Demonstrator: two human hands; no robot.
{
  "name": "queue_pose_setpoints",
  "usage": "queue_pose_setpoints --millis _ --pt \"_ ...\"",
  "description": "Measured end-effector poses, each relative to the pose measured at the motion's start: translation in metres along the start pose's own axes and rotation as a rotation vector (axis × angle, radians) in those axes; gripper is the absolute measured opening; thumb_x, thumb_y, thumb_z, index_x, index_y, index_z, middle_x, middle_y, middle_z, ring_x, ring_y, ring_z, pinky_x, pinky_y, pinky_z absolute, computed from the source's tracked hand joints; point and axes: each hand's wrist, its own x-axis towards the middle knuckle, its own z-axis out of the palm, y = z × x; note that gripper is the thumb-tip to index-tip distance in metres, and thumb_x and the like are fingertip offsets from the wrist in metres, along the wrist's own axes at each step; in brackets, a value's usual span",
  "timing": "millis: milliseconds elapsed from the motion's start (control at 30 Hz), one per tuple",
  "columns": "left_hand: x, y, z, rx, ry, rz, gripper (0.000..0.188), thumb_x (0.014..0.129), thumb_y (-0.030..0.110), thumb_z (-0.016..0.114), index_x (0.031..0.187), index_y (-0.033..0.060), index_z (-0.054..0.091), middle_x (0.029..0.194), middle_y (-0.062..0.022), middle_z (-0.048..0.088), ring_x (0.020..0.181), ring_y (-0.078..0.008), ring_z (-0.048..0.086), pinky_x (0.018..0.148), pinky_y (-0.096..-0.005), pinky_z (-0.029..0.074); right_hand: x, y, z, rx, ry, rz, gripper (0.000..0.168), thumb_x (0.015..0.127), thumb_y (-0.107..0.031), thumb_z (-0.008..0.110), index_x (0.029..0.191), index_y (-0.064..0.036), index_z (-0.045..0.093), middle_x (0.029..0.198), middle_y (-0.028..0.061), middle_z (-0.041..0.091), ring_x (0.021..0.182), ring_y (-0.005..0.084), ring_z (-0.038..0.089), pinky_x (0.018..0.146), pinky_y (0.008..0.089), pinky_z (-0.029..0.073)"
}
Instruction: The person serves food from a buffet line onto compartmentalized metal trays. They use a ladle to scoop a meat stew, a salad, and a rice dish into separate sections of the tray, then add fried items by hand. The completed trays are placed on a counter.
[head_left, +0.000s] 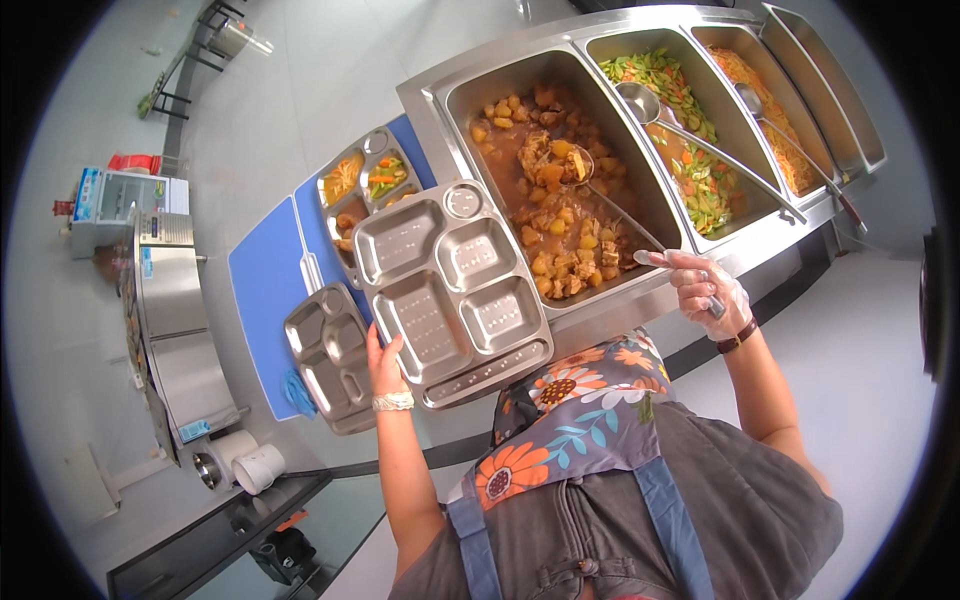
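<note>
My left hand (387, 361), bare with a band at the wrist, holds an empty steel compartment tray (450, 300) by its left edge, beside the stew pan. My right hand (705, 292), in a clear plastic glove, grips the handle of a metal ladle (626, 215). The ladle's bowl is in a steel pan of meat and potato stew (559, 217) and holds some pieces. Left of my tray, partly behind it, a filled compartment tray (364, 176) lies on a blue surface with shredded food, vegetables and stew. Below that is another empty compartment tray (330, 356).
Right of the stew stand a pan of sliced green and orange vegetables (675, 135) with a ladle (712, 146) and a pan of orange shreds (772, 120) with a spoon (795, 135). A blue cloth (298, 393) lies beside the lower tray. White buckets (257, 469) stand at lower left.
</note>
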Motion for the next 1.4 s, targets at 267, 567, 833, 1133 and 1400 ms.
queue_pose_setpoints --millis 267,567,833,1133,1400 --pt "0.032 0.001 0.063 -0.064 0.008 0.178 0.059 0.073 -0.007 0.048 0.128 0.0018 0.03 0.112 -0.012 0.05 0.095 -0.0197 0.053 0.082 -0.0304 0.044 -0.042 -0.007 0.009 -0.155 -0.102 -0.199 0.045 0.089 -0.012 0.041 0.124 0.014 0.028 0.063 -0.0081 0.029 0.047 -0.0026 0.029 0.04 0.013 0.024" --pt "0.056 -0.043 0.227 -0.388 0.109 0.146 0.061 0.071 -0.008 0.047 0.129 0.003 0.031 0.106 -0.0096 0.053 0.082 -0.0162 0.053 0.068 -0.0271 0.045 -0.102 0.024 0.063 -0.354 -0.057 -0.23 0.047 0.089 -0.017 0.041 0.122 0.016 0.031 0.062 -0.0085 0.027 0.046 -0.0028 0.028 0.037 0.0123 0.023" --pt "0.028 -0.039 0.25 -0.473 -0.062 0.072 0.07 0.062 -0.009 0.041 0.131 0.0036 0.031 0.108 -0.0074 0.05 0.091 -0.018 0.049 0.077 -0.0264 0.043 -0.091 0.073 0.093 -0.791 0.383 -0.052 0.027 0.085 -0.014 0.047 0.108 0.0 0.047 0.05 -0.0082 0.028 0.036 0.0005 0.029 0.031 0.0178 0.023" --pt "0.012 -0.027 0.204 -0.547 -0.217 0.036 0.074 0.059 -0.009 0.036 0.131 0.0092 0.033 0.106 -0.0051 0.048 0.09 -0.0179 0.048 0.079 -0.027 0.043 -0.083 0.116 0.032 -2.093 0.373 -0.545 0.037 0.078 -0.01 0.051 0.113 -0.002 0.045 0.058 0.0198 0.052 0.05 0.0346 0.052 0.049 0.0392 0.043" --pt "0.011 -0.013 0.165 -0.599 -0.263 0.069 0.079 0.055 -0.009 0.036 0.132 0.0096 0.031 0.12 -0.0077 0.043 0.106 -0.0224 0.044 0.09 -0.0308 0.039 -0.088 0.145 0.031 -2.213 0.396 -0.637 0.044 0.075 -0.006 0.054 0.117 -0.001 0.043 0.061 0.0216 0.055 0.058 0.0388 0.055 0.051 0.0406 0.045"
